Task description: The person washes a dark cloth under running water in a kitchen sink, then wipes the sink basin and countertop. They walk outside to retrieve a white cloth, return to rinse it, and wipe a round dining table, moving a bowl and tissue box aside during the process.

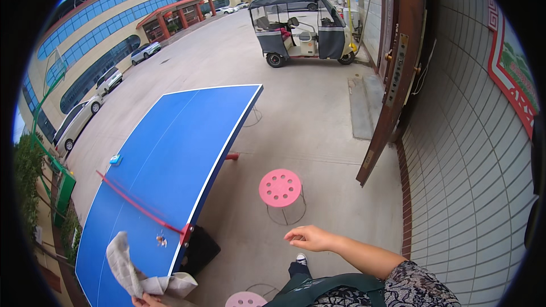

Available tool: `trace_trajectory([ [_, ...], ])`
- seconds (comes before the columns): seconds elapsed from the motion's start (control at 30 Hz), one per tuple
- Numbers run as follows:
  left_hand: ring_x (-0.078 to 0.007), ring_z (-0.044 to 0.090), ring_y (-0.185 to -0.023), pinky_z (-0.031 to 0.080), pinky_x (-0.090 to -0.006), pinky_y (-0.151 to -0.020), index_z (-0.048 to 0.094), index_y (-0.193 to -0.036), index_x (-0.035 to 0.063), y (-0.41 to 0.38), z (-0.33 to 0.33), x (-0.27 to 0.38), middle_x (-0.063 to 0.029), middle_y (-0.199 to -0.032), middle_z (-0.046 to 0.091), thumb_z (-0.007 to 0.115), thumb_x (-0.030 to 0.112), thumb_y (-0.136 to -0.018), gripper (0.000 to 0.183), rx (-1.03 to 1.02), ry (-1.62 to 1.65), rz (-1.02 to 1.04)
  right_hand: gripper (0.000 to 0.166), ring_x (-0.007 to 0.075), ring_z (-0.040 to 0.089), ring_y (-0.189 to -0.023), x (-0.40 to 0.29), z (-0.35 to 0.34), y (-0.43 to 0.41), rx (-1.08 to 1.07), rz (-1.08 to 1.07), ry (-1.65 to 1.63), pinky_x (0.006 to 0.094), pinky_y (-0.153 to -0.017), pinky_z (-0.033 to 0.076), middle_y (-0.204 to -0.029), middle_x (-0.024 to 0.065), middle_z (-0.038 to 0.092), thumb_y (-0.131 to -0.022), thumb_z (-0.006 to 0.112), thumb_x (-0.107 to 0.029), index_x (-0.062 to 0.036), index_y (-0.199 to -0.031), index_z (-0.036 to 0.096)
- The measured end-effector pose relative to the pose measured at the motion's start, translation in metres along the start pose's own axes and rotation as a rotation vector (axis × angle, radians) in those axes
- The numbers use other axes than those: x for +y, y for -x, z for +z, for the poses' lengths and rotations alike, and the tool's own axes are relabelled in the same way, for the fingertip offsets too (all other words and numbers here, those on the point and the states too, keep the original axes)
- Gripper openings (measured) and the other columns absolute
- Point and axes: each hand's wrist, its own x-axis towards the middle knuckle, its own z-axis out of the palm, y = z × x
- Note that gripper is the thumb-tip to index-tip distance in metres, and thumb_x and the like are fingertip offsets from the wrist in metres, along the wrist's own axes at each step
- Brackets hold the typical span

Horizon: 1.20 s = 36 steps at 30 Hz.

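Note:
My left hand (pixel 147 300) grips a grey-white quilted cloth (pixel 126 260) at the bottom edge of the view. The cloth hangs folded over the near part of a blue table tennis table (pixel 187 132). On the tabletop, close to the cloth and the red net (pixel 140 204), lies a little heap of small scraps (pixel 161 239), too small to make out. My right hand (pixel 309 238) hangs in the air with loosely bent fingers and nothing in it. Just beyond it stands a round pink stool (pixel 280 187) with holes in its seat.
A second pink stool (pixel 246 299) is at the bottom edge. Under the table sits a black object (pixel 202 249). On the tabletop's far side lies a small blue packet (pixel 115 160). A brown door (pixel 396 68) stands ajar at right; a covered three-wheeler (pixel 305 30) is parked beyond.

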Motion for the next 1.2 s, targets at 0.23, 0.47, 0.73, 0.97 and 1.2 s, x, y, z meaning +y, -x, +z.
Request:
trace_trajectory([
  [0.23,-0.0018,0.038,-0.058,0.03,-0.0187,-0.05,0.051,-0.117,0.0054,0.14,0.405,0.0,0.0033,-0.082,0.049,0.049,0.004,-0.098,0.02,-0.521,0.378,-0.376,0.04,0.0214,0.064,-0.11,0.041,-0.209,-0.091,0.157,0.193,0.054,0.0347,-0.094,0.053,-0.122,0.014,0.064,-0.096,0.062,-0.02,-0.0087,-0.134,0.055],
  [0.47,-0.0027,0.042,-0.059,0.033,-0.0193,-0.051,0.052,-0.113,0.006,0.292,0.737,0.078,0.0042,-0.08,0.049,0.053,0.006,-0.096,0.016,-1.246,0.581,-0.561,0.106,0.0351,0.043,-0.136,0.064,-0.417,-0.19,0.596,-0.125,0.145,0.0417,-0.109,0.041,-0.152,0.0222,0.033,-0.077,0.083,-0.035,-0.0119,-0.157,0.017],
  [0.73,-0.0044,0.043,-0.061,0.037,-0.0205,-0.055,0.056,-0.111,0.0074,0.371,1.007,0.113,0.005,-0.076,0.05,0.057,0.015,-0.097,0.016,-1.654,0.682,-1.017,0.124,0.0363,0.041,-0.138,0.131,-0.633,-0.343,0.799,-0.281,0.191,0.0417,-0.111,0.037,-0.149,0.0239,0.039,-0.066,0.09,-0.03,-0.0024,-0.156,0.009],
  [0.97,-0.0074,0.056,-0.081,0.046,-0.0203,-0.068,0.045,-0.145,0.0091,0.396,1.243,0.07,-0.0053,-0.122,0.061,0.06,0.019,-0.097,0.051,-1.754,0.392,-0.634,0.072,0.0278,0.055,-0.127,0.261,-0.837,-0.435,1.09,-0.142,0.196,0.0367,-0.105,0.043,-0.134,0.0185,0.059,-0.079,0.077,-0.015,-0.0006,-0.142,0.047],
  [1.2,-0.0112,0.062,-0.092,0.049,-0.0245,-0.076,0.047,-0.142,0.0072,0.444,1.499,0.072,-0.0076,-0.127,0.059,0.055,0.024,-0.101,0.045,-1.846,0.214,-0.367,0.049,0.029,0.066,-0.103,0.46,-1.053,-0.434,1.787,0.291,-1.355,0.0419,-0.087,0.055,-0.114,0.0167,0.065,-0.084,0.071,-0.013,0.0004,-0.128,0.054],
])
